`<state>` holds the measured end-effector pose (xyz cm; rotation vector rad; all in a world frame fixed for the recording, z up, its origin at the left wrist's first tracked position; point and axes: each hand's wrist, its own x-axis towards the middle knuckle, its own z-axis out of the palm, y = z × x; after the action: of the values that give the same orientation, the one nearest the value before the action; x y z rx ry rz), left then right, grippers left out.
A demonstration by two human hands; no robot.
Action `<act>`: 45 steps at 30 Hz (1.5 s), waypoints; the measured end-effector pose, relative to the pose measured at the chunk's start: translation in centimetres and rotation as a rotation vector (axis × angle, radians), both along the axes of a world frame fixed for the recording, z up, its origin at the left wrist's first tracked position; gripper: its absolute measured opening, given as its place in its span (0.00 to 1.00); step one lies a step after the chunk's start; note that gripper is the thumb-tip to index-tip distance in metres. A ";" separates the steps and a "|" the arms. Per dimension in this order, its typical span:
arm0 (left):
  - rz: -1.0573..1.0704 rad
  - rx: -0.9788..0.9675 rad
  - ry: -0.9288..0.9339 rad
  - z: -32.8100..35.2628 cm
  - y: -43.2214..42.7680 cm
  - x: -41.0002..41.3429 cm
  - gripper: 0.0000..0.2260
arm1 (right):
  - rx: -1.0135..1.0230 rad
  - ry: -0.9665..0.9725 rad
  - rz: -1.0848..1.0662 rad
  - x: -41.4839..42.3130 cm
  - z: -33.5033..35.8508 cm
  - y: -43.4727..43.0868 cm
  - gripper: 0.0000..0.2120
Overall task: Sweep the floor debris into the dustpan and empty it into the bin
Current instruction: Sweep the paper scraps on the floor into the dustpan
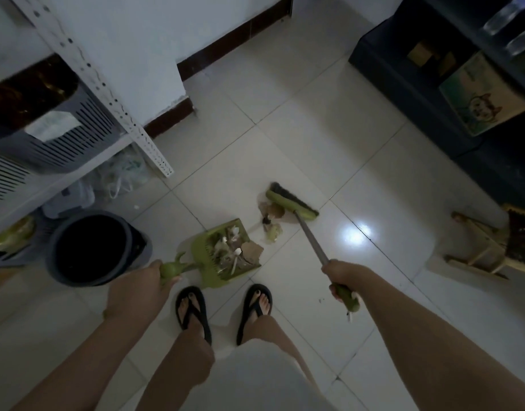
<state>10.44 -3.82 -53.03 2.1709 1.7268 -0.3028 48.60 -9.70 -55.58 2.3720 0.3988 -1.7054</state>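
Both my hands are closed round handles. Just left of my left hand (136,287) stands the dark round bin (98,250), its mouth open. That hand grips the green dustpan (225,253), which rests on the tiles just ahead of it, already holding scraps, one brown piece lying over its lip. Ahead and between my hands, a small heap of debris (271,221) lies near the pan's mouth but outside it. My right hand (339,277) grips the broom (290,203), its head just beyond the heap. A hard stroke could scatter the heap past the pan; tilting the pan could spill the overhanging piece.
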 end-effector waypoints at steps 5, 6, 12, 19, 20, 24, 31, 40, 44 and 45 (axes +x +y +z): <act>0.054 0.018 0.048 0.8 0.0 0.1 0.16 | -0.083 0.143 -0.143 -5.2 3.7 -2.2 0.14; 0.044 0.022 0.066 1.0 0.1 0.5 0.16 | -0.092 0.193 -0.179 -6.1 4.6 -2.3 0.12; 0.055 -0.064 0.123 1.4 1.7 1.7 0.18 | -0.125 0.376 -0.130 -11.1 7.4 -4.4 0.12; 0.065 -0.049 0.100 1.3 0.4 1.0 0.19 | -0.015 0.305 0.229 -15.0 7.3 -3.2 0.17; 0.062 -0.045 0.095 1.3 0.3 0.5 0.18 | -0.024 0.304 0.238 -15.0 7.4 -3.3 0.17; 0.118 -0.056 0.045 1.2 -0.6 -1.2 0.17 | -0.005 0.305 0.217 -15.2 9.0 -3.5 0.16; 0.376 -0.101 -0.085 2.2 -6.2 -2.6 0.18 | -0.037 0.306 0.090 -15.5 10.8 -3.6 0.11; 0.681 -0.129 -0.140 4.5 -15.6 -8.7 0.19 | -0.016 0.314 0.522 -16.2 14.3 -6.0 0.14; 0.725 -0.160 -0.151 5.6 -19.0 -11.0 0.19 | -0.134 0.290 0.546 -17.8 15.1 -7.1 0.14; 0.742 -0.162 -0.161 6.0 -19.9 -11.8 0.19 | -0.121 0.294 0.615 -18.5 15.2 -7.6 0.14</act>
<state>-1.34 -23.69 -47.01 1.2776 2.1643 -0.0618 30.09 -17.25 -40.34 1.6623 0.9265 -1.6941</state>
